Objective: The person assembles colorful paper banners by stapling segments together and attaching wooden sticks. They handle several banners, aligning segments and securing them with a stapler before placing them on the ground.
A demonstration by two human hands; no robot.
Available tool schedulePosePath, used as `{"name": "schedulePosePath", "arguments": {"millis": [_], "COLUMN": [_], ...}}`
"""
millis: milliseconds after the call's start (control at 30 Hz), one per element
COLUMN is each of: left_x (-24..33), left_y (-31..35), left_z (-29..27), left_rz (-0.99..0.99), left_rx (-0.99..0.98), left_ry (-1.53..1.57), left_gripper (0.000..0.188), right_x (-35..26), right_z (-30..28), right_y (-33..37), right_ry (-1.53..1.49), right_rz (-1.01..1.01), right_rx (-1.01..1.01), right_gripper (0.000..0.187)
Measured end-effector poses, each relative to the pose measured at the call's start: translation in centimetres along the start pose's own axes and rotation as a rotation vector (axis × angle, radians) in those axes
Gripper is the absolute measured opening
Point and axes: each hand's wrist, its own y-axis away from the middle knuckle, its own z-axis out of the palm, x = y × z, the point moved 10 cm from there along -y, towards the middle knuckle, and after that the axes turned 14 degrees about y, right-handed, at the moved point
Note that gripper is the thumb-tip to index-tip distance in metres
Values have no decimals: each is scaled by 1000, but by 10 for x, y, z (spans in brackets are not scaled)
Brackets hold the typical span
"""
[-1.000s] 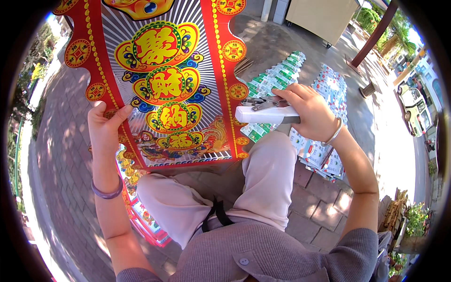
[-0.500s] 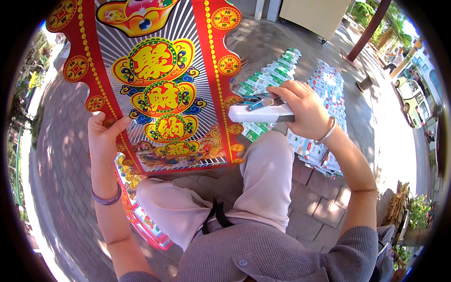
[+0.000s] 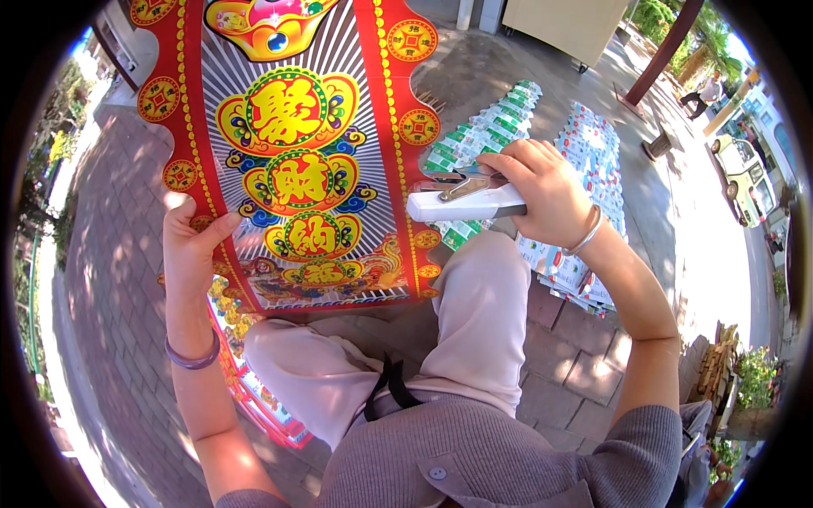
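A large decorated paper panel (image 3: 339,85), red along its scalloped edges with a silver-rayed middle and yellow emblems, stands upright above my lap. My left hand (image 3: 193,241) pinches its lower left edge, thumb on the front and the fingers partly hidden behind. In my right hand (image 3: 550,190) is a white stapler (image 3: 474,204) with a metal upper arm. The stapler's front end points left and sits right at the panel's right edge; whether paper lies between its jaws I cannot tell.
More red and yellow printed panels (image 3: 267,406) lie by my left leg. Beyond my right knee, green-and-white folded pieces (image 3: 487,135) and a pale blue stack (image 3: 590,161) are spread on the ground. A beige cabinet (image 3: 559,30) on wheels stands at the back.
The panel's upper part has swung a little to the right. My right hand has brought the stapler slightly left, closer to the panel's edge. The left hand keeps its pinch.
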Motion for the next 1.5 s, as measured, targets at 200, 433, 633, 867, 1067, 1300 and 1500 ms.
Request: {"name": "schedulePosePath", "arguments": {"millis": [200,433,633,867,1067,1300,1500], "left_x": [0,-2,-4,-4,-7,-10,-18], "left_y": [1,-1,-3,-4,-6,-11,-15], "left_z": [0,-4,-5,3,-2,-7,-21], "left_rz": [22,-6,-28,-78,-92,-95,-118], "left_rx": [-25,-11,22,23,23,114,80], "left_ry": [-24,-105,-149,-185,-188,-111,-90], "left_gripper": [26,26,29,31,29,30,41], "right_x": [2,6,8,7,9,11,11], "right_z": [8,20,29,34,36,35,53], "right_y": [0,-1,-2,-3,-5,-6,-2], "right_ry": [-24,-67,-96,-135,-160,-115,-72], "right_rz": [-22,-54,-60,-60,-49,-52,33], "right_rx": [-34,-107,-159,-174,-169,-103,-252], "right_gripper": [51,54,52,54,54,48,44]}}
